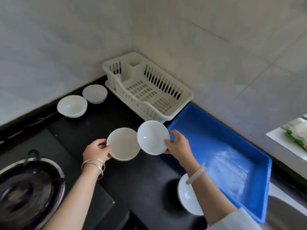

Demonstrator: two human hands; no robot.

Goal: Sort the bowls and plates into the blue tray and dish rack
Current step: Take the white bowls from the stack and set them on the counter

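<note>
Left hand [97, 150] pinched left plate [123, 143] near blue tray [216, 146]; right hand [178, 144] gripped right plate [152, 137], possibly a bowl, at tray's corner. Rims wanted keeping apart.

Both bare forearms reach forward side by side, wrists apart. The left hand [97, 151] pinches the left rim of a small white round ceramic dish [123, 144], thumb on top and fingers curled beneath. The right hand [178, 145] grips the right edge of a second white round dish [152, 137], which it holds tilted.
</note>
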